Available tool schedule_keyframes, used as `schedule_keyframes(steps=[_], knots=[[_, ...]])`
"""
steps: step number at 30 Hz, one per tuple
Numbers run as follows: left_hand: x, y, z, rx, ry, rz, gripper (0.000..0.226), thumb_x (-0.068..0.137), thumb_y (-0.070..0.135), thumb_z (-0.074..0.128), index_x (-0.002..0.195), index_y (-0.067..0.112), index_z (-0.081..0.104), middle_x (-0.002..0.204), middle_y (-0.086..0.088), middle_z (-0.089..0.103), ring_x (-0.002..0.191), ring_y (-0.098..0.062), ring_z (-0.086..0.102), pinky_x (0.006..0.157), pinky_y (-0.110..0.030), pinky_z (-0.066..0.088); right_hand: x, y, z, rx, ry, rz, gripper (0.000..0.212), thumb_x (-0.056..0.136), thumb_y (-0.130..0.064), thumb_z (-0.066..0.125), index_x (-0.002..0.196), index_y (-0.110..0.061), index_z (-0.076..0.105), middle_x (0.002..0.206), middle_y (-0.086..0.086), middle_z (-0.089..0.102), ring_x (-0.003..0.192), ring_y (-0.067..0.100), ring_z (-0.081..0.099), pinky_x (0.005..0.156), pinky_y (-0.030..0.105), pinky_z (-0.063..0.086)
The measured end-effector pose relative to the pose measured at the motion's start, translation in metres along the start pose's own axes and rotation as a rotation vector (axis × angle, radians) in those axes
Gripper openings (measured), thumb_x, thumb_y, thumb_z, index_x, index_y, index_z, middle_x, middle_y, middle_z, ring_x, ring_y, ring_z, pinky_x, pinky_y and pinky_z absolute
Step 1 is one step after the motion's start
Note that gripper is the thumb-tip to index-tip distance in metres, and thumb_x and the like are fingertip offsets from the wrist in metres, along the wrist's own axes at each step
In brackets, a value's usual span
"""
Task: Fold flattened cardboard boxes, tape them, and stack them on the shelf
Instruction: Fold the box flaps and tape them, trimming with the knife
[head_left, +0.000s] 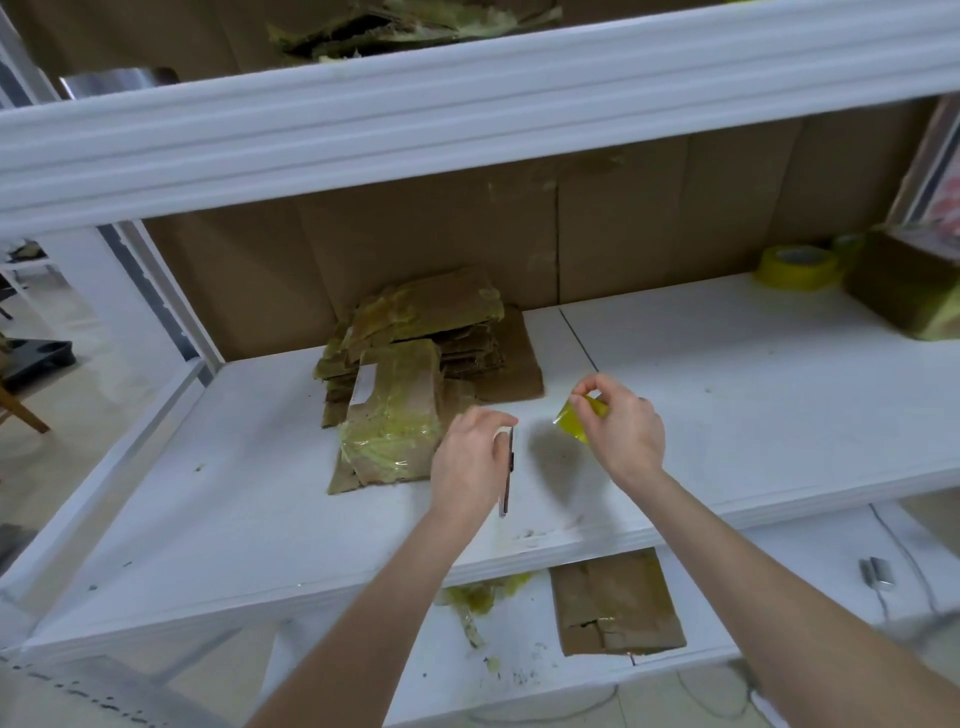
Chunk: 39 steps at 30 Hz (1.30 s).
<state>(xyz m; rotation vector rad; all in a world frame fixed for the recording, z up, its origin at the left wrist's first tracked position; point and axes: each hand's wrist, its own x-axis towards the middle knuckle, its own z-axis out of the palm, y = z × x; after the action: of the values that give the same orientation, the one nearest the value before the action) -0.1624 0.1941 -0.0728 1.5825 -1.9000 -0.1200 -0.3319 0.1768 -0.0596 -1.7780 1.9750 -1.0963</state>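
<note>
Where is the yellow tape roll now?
In the head view, the yellow tape roll sits far right on the middle shelf, just left of a taped box.

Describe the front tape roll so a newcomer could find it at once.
On the white middle shelf, look to its far right rear. The yellow tape roll lies flat there, just left of a taped cardboard box; it is the fully visible ring, in front of a second roll half hidden behind it.

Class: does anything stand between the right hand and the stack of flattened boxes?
Yes: the left hand, gripping a thin tool, sits between the stack of flattened boxes and the right hand, which pinches a yellow tape piece.
</note>
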Motion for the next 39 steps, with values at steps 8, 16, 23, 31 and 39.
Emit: schedule_keyframes(steps=[8,16,23,31,39], knots=[[0.007,0.026,-0.005,-0.147,0.060,0.010,0.029,0.090,0.026,0.064,0.118,0.023,0.068,0.112,0.007,0.058,0.107,-0.011,0.047,0.081,-0.018,0.037,-0.012,-0.010,0.007,0.015,-0.037,-0.073,0.012,0.094,-0.037,0.055,0.099,-0.029,0.062,0.084,-0.001,0.065,0.073,0.019,0.055,0.055,0.024,0.034],[0.015,0.018,-0.011,-0.365,0.002,-0.126,0.013,0.079,0.021,0.075,0.091,0.021,0.078,0.084,0.003,0.068,0.083,-0.016,0.060,0.077,-0.032,0.048,-0.019,-0.016,0.008,0.103,-0.103,-0.188,0.013,0.096,-0.037,0.053,0.100,-0.027,0.060,0.077,-0.002,0.063,0.068,0.017,0.057,0.052,0.024,0.039],[0.018,0.014,-0.018,-0.194,0.065,0.003,0.012,0.085,0.022,0.069,0.084,0.012,0.075,0.081,-0.002,0.067,0.077,-0.018,0.059,0.070,-0.036,0.049,-0.015,-0.021,-0.002,0.219,-0.213,-0.173,0.033,0.094,-0.033,0.057,0.128,-0.028,0.057,0.096,-0.007,0.061,0.097,0.014,0.059,0.076,0.025,0.045],[0.019,-0.023,-0.060,0.092,0.219,0.128,0.030,0.093,0.029,0.058,0.075,0.009,0.069,0.073,0.000,0.062,0.062,-0.014,0.056,0.052,-0.022,0.039,-0.015,-0.005,0.004,-0.149,-0.005,-0.236,0.016,0.093,-0.024,0.058,0.106,-0.020,0.066,0.088,0.011,0.066,0.087,0.032,0.059,0.074,0.035,0.045],[-0.040,-0.107,-0.083,-0.149,0.420,-0.163,0.024,0.092,-0.002,0.053,0.108,0.005,0.070,0.107,-0.008,0.068,0.094,-0.023,0.063,0.088,-0.030,0.049,-0.027,-0.001,0.052,-0.304,-0.047,-0.196,0.015,0.088,-0.018,0.064,0.101,-0.015,0.069,0.101,0.011,0.067,0.106,0.037,0.055,0.088,0.045,0.039]])
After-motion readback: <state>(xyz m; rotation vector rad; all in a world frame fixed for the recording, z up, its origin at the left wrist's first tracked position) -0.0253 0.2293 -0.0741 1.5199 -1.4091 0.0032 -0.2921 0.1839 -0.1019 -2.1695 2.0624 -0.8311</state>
